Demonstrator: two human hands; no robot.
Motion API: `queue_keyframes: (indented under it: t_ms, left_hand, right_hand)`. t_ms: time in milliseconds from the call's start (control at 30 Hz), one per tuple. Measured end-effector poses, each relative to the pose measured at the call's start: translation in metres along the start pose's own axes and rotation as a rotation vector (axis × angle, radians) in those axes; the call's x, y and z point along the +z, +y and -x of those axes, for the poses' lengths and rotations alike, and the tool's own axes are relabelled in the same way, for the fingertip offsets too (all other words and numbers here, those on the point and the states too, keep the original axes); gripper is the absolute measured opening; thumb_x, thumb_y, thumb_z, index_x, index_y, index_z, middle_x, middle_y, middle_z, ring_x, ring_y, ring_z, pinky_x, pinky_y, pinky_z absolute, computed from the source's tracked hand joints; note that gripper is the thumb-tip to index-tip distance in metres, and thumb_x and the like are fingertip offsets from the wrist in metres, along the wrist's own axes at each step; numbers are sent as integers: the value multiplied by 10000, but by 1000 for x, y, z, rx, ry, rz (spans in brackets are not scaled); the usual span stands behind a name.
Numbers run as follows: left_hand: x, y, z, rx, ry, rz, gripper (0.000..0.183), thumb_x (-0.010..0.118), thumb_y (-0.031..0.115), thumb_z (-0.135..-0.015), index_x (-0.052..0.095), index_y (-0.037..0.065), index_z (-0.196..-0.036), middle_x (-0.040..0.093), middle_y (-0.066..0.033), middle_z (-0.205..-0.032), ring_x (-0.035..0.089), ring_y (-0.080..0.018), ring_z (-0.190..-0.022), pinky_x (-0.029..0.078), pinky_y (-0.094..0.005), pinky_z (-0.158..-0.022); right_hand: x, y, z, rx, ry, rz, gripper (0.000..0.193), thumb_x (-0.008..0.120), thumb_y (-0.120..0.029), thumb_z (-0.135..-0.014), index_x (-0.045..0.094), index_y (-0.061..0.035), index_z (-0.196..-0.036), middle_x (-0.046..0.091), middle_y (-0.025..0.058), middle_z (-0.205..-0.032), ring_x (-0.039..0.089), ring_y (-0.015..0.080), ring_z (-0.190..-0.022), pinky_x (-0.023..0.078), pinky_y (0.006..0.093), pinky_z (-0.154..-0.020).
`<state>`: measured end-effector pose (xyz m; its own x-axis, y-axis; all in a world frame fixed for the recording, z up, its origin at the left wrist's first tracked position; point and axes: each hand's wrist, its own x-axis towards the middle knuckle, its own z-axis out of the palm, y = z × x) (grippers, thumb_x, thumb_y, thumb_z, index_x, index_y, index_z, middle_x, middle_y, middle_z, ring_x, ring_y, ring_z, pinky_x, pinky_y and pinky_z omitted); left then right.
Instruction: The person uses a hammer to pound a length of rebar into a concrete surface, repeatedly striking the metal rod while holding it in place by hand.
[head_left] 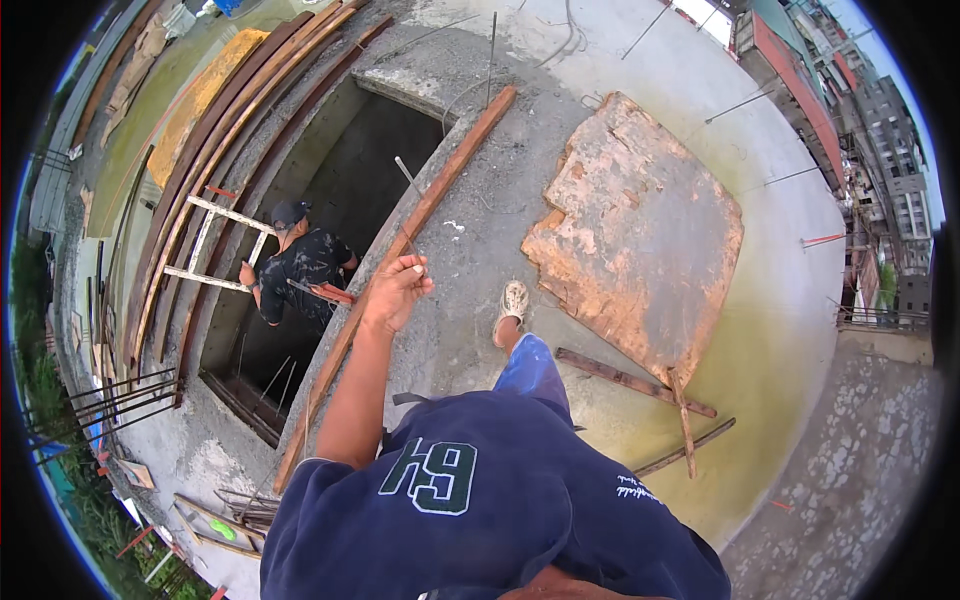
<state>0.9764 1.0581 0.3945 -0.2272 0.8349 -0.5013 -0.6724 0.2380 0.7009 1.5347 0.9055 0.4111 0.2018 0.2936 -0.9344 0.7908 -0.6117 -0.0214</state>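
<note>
My left hand (399, 291) is raised in front of me with its fingers curled in a pinch. Whatever they hold, if anything, is too small to make out. Below it in the picture runs a long reddish-brown timber (432, 203) along the edge of a rectangular opening (385, 135) in the concrete. My right hand is out of view. Down in the opening stands a co-worker (305, 265) in a dark cap and dark shirt, one hand on a whitish ladder (207, 240). A red object (333, 294) lies by the timber, close to the co-worker.
A large worn plywood sheet (640, 235) lies on the concrete to my right, with loose wood strips (635, 383) near it. Long boards (195, 165) are stacked beyond the opening at left. Steel bars (492, 60) stick up from the slab. Rebar (110, 405) juts out at the left edge.
</note>
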Motion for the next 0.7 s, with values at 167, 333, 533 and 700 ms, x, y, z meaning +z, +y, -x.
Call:
queue_keyframes:
  t_ms: [167,333,533,700]
  left_hand:
    - [114,70,-92,16,-97,59,175,610,76,-944,634,18,-1107,643,-41,-935,633,-151,-811,559,-366,-828]
    - [188,116,-179,45,-79,20,212,568,64,-959,609,-8,-1154,637,-51,-940,629,-145,-812,567,-345,-807]
    - [229,143,-297,-8,-85,18,178,518,41,-953,605,3,-1103,615,-37,-895,606,-133,-765,560,-341,-779]
    - [247,174,-419,-17,-110,50,165,518,32,-945,603,11,-1085,609,-22,-891,599,-125,-750,556,-327,-772]
  right_hand:
    - [-114,-27,-116,-75,-150,-121,188,722,-133,-808,602,-19,-717,566,85,-578,516,211,-432,440,420,-421]
    - [-250,-131,-171,-22,5,-349,166,729,-166,-828,671,-24,-765,580,76,-629,539,200,-445,441,393,-389]
    - [-356,-222,-230,-104,60,-375,221,727,-201,-837,660,-4,-764,590,79,-617,557,201,-458,469,393,-406]
    - [-416,-305,-246,32,35,-112,267,737,-233,-834,663,19,-787,619,92,-635,582,199,-485,463,387,-433]
